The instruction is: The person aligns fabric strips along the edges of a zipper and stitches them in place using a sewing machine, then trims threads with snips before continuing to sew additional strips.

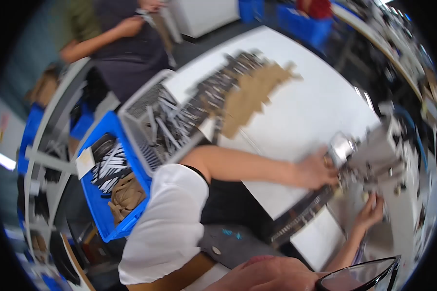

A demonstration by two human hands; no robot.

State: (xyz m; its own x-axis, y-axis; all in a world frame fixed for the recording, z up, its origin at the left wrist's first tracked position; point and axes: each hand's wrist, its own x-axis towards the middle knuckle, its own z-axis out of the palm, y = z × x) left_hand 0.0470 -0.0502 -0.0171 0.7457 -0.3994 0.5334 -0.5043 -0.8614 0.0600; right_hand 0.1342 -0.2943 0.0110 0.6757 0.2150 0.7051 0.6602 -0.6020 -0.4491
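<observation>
My left hand (316, 170), at the end of a bare arm from a white sleeve, is at the head of a sewing machine (381, 155). Its fingers curl down beside a shiny silver part (342, 147); blur hides what lies under them. From just below that hand a dark fabric strip (301, 217) slants toward my lap. My right hand (371, 212) is raised close to the machine's lower side, thumb and fingers drawn together. Anything between those fingertips is too small to make out.
Brown pieces (250, 94) and dark strips (211, 89) lie spread on the white table (320, 82). A grey basket (131, 114) of strips and a blue bin (99, 213) with strips and brown pieces stand left. Another person (126, 53) stands beyond the table.
</observation>
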